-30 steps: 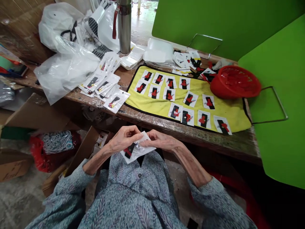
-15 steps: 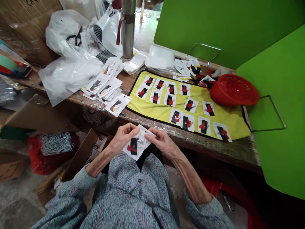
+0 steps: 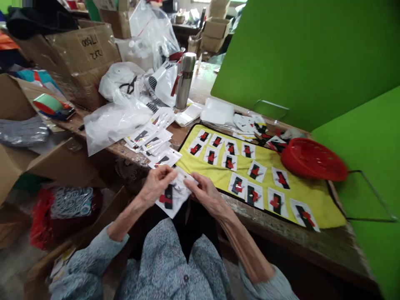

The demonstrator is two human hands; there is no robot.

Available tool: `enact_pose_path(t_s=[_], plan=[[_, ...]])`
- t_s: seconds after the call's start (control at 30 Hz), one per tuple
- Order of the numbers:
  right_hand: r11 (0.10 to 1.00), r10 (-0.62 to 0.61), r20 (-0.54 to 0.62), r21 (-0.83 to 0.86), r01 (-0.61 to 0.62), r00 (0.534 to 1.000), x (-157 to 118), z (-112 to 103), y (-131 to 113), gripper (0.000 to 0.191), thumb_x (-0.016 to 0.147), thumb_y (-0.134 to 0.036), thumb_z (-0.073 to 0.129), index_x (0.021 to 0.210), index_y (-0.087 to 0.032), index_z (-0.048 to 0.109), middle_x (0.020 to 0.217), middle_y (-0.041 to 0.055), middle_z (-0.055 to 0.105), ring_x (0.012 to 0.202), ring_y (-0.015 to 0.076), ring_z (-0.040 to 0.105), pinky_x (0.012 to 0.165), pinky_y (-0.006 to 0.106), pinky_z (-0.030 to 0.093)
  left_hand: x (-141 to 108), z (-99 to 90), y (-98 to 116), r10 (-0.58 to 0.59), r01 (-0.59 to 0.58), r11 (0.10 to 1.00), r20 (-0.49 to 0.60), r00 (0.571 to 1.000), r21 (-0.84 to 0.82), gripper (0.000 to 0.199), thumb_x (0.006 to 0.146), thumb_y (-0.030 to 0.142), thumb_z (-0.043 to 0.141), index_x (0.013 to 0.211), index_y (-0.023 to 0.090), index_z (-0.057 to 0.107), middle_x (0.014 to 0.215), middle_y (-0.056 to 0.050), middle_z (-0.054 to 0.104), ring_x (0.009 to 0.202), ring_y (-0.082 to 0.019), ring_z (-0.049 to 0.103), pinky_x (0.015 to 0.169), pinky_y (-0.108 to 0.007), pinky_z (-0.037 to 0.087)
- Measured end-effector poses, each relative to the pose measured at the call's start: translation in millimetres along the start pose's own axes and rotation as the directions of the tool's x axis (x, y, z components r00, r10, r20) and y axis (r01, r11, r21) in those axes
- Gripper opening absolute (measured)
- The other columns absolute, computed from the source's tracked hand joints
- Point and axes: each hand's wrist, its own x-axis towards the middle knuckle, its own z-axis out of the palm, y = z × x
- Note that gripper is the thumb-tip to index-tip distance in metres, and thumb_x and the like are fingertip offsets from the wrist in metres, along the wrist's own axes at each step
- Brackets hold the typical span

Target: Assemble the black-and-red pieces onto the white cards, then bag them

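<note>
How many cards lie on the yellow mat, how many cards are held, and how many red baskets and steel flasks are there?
Cards on the mat: 13
Held card, in left hand and right hand: 1
Red basket: 1
Steel flask: 1
Total: 16

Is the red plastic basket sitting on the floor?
No, the red plastic basket rests on the wooden table, at the far end of the yellow cloth mat.

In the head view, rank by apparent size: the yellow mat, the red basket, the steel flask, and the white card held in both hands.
1. Yellow mat, clearly largest.
2. Red basket.
3 and 4. Steel flask and white card look alike; the card is nearer the camera, so their order is unsure.
</note>
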Motion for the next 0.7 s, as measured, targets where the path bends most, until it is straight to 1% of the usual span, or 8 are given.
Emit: enact_pose_path(t_s=[0.07, 0.1, 0.13, 0.17, 0.3, 0.4, 0.57, 0.7], plan=[[0.998, -0.055, -0.055, -0.043, 0.052, 0.997, 31, 7, -10, 0.028, 0.089, -0.043, 0.054, 0.075, -0.019, 0.049, 0.069, -0.0020, 0.046, 0.064, 0.0127, 0.044, 0.056, 0.024, 0.034, 16, -15.2, 9, 0.224, -0.163, 0.943, -0.191, 0.956, 0.291, 0.036, 0.079, 0.051, 0.064, 0.090, 0.017, 0.061, 0.076, -0.002, 0.059, 0.072, -0.017, 0.055, 0.069, -0.030, 0.046], [0.995, -0.072, -0.099, -0.074, 0.065, 0.993, 46, 10, -14, 0.026, 0.090, -0.040, 0.051, 0.076, -0.019, 0.049, 0.069, -0.0024, 0.046, 0.064, 0.0127, 0.045, 0.058, 0.025, 0.035, 22, -21.2, 11, 0.404, -0.243, 0.843, -0.266, 0.875, 0.481, 0.036, 0.079, 0.047, 0.066, 0.098, 0.017, 0.061, 0.088, -0.005, 0.062, 0.085, -0.021, 0.057, 0.080, -0.035, 0.047], [0.988, -0.084, -0.136, -0.138, 0.065, 0.987, 60, 12, -18, 0.028, 0.091, -0.040, 0.050, 0.073, -0.020, 0.048, 0.067, -0.0027, 0.046, 0.064, 0.0129, 0.046, 0.060, 0.025, 0.036, 27, -25.5, 10, 0.535, -0.275, 0.721, -0.258, 0.805, 0.636, 0.034, 0.082, 0.045, 0.064, 0.102, 0.017, 0.061, 0.097, -0.007, 0.062, 0.097, -0.024, 0.056, 0.089, -0.040, 0.045], [0.972, -0.112, -0.175, -0.224, 0.071, 0.978, 73, 13, -20, 0.027, 0.091, -0.040, 0.052, 0.073, -0.019, 0.050, 0.068, -0.0023, 0.049, 0.066, 0.0137, 0.048, 0.063, 0.026, 0.038, 31, -28.0, 6, 0.595, -0.291, 0.613, -0.186, 0.782, 0.734, 0.029, 0.086, 0.042, 0.059, 0.102, 0.018, 0.062, 0.100, -0.008, 0.062, 0.102, -0.026, 0.055, 0.093, -0.043, 0.043], [0.853, -0.233, -0.310, -0.521, 0.040, 0.922, 102, -10, -19, 0.014, 0.090, -0.032, 0.057, 0.084, -0.019, 0.057, 0.086, 0.0024, 0.063, 0.080, 0.0159, 0.057, 0.074, 0.027, 0.042, 37, -23.0, -32, 0.489, -0.316, 0.334, 0.123, 0.863, 0.888, 0.024, 0.091, 0.031, 0.053, 0.109, 0.019, 0.064, 0.107, -0.010, 0.063, 0.102, -0.029, 0.056, 0.089, -0.044, 0.045], [0.809, -0.177, -0.420, -0.577, -0.111, 0.890, 113, -60, -10, 0.010, 0.090, -0.021, 0.052, 0.084, -0.017, 0.059, 0.084, 0.0038, 0.065, 0.076, 0.0160, 0.059, 0.070, 0.026, 0.043, 42, -15.4, -55, 0.455, -0.260, 0.264, 0.118, 0.883, 0.929, 0.027, 0.093, 0.027, 0.052, 0.117, 0.019, 0.061, 0.114, -0.010, 0.062, 0.107, -0.029, 0.054, 0.088, -0.044, 0.045], [0.752, -0.122, -0.628, -0.564, -0.341, 0.768, 146, -151, 2, 0.024, 0.088, -0.013, 0.038, 0.092, -0.012, 0.061, 0.092, 0.0124, 0.065, 0.085, 0.0227, 0.060, 0.075, 0.032, 0.044, 49, -10.3, -61, 0.482, -0.237, 0.229, 0.102, 0.870, 0.944, 0.025, 0.093, 0.022, 0.050, 0.116, 0.020, 0.061, 0.112, -0.009, 0.063, 0.108, -0.028, 0.054, 0.089, -0.043, 0.044], [0.716, -0.127, -0.705, -0.552, -0.428, 0.697, 186, -177, 11, 0.025, 0.090, -0.029, 0.046, 0.102, -0.012, 0.060, 0.112, 0.0180, 0.061, 0.109, 0.0321, 0.052, 0.093, 0.044, 0.037, 49, -8.4, -65, 0.544, -0.241, 0.186, 0.105, 0.833, 0.952, 0.025, 0.092, 0.019, 0.051, 0.115, 0.019, 0.061, 0.111, -0.009, 0.064, 0.107, -0.028, 0.054, 0.090, -0.043, 0.042]])
